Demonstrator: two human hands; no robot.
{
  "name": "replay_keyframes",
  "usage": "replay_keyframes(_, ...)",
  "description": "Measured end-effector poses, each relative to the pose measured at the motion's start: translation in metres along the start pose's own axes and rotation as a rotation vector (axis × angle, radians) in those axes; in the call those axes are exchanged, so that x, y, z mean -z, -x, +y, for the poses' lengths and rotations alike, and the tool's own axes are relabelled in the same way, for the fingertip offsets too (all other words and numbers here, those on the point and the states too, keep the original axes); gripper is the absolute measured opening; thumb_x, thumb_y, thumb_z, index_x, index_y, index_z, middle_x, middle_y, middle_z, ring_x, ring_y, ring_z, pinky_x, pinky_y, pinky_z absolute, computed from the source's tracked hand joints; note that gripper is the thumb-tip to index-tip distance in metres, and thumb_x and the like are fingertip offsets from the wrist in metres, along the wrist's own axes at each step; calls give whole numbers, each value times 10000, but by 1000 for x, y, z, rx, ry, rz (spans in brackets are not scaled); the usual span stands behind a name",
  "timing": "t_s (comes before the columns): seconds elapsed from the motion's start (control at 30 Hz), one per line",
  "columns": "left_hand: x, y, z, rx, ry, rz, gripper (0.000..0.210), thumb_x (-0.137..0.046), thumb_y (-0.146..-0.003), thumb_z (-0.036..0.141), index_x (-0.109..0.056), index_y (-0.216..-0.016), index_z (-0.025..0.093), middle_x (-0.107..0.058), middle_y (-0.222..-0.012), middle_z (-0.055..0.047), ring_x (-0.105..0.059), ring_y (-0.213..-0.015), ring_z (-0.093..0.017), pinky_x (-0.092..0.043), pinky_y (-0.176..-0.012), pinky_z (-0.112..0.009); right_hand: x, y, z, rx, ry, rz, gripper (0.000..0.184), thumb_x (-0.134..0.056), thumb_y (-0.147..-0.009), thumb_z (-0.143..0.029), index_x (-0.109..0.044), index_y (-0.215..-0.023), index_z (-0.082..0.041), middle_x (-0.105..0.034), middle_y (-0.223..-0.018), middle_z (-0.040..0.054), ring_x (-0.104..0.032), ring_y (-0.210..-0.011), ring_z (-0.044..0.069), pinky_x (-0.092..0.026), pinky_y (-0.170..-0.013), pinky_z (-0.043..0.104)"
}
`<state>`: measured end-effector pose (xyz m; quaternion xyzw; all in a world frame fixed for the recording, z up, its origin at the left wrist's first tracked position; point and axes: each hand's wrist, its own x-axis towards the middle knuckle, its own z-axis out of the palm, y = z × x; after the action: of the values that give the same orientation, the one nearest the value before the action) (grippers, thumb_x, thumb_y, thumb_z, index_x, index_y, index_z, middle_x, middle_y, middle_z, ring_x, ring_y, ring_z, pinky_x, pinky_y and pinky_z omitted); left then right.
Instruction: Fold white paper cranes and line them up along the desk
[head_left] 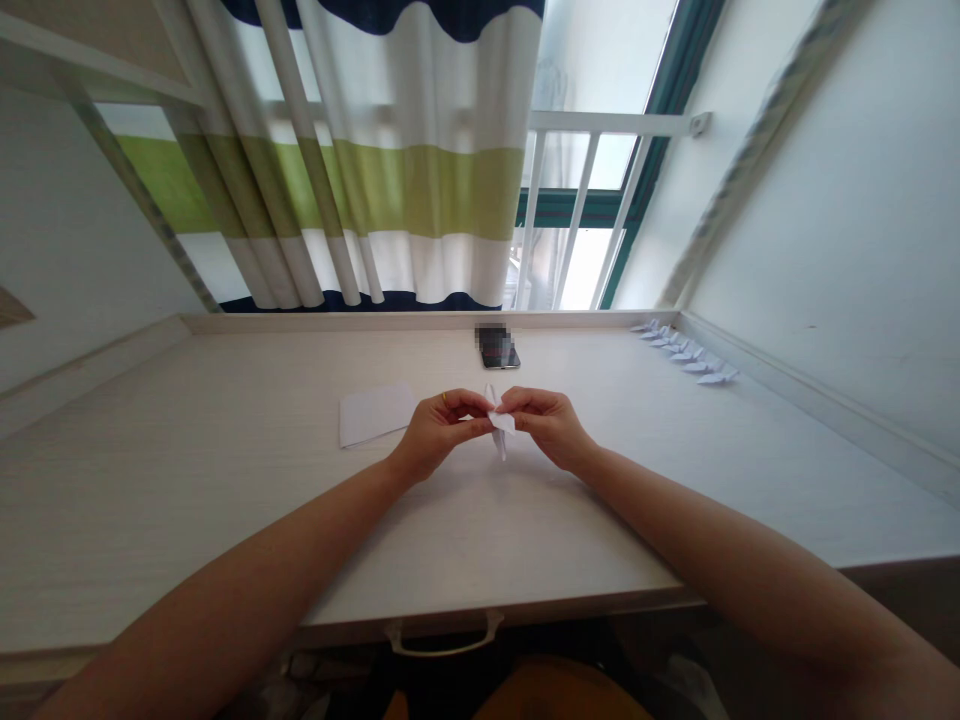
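Note:
Between my two hands is a small white folded paper figure (pixel 501 422), with narrow points sticking out above and below my fingers. My left hand (pixel 444 425), with a ring on one finger, pinches its left side between thumb and fingertips. On the other side my right hand (pixel 546 420) pinches the paper near its upper right part. Both hands are close together over the white desk (pixel 420 540). Partly behind my left hand lies a stack of white paper sheets (pixel 371 412). The inner folds of the figure are too small to make out.
A dark phone (pixel 498 348) lies at the back of the desk, partly blurred. Several white folded paper figures (pixel 684 352) stand in a row at the back right, along the raised edge. A drawer handle (pixel 446 645) juts from the desk's front; a striped curtain (pixel 420 180) hangs behind.

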<state>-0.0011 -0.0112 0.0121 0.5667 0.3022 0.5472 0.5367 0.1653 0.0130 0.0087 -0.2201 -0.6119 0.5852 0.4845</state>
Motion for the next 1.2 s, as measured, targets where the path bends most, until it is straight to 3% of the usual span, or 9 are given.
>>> replay_keyframes(0.3,-2,0,1,-2,-59,70,143,-708,-581,239,-625,-639,138,-634,-634,-2,-580,-622,-117,-492,-628,-262,-7,0,-2,-31,12,22,72,-694,-618,-216,-632,-634,-183,-593,-671,-17,-534,-669,115,-420,-687,289)
replay_keyframes(0.6,-5,-1,0,-22,-139,118,151,-659,-638,279,-618,-663,136,-619,-604,11,-580,-580,-109,-507,-618,-266,-12,0,3,-64,-38,149,121,-713,-593,-210,-608,-633,-165,-584,-651,-29,-523,-632,92,-408,-647,262)
replay_keyframes(1.2,-13,-2,-2,59,-2,232,203,-682,-578,235,-522,-650,133,-571,-560,40,-540,-502,-81,-469,-538,-240,-16,0,4,-96,-30,229,179,-712,-575,-226,-553,-618,-157,-574,-616,-30,-516,-595,94,-396,-622,269)
